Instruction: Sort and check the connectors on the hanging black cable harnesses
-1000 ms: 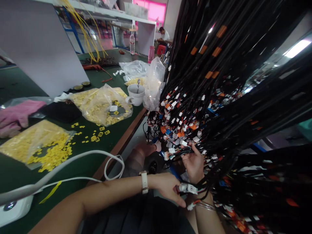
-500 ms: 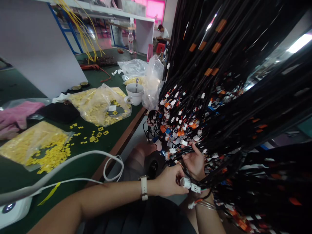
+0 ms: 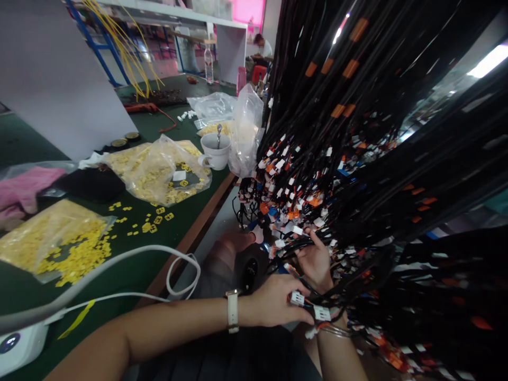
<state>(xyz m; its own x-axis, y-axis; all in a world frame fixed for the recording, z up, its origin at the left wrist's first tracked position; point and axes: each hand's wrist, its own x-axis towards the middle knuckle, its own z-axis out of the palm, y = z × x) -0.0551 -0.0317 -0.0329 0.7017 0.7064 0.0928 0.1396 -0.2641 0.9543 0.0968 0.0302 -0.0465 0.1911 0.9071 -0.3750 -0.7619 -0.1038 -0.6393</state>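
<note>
Left hand pinches a small white plastic connector; right hand curls around thin black wires.

Two bare forearms, without sleeves. On left wrist a watch with white strap and small pale case. On right wrist thin silver bangles, two or three together. Left hand and right hand without gloves; rings cannot be told

L hand fingers pinch white connector; R hand in black wires.
</note>
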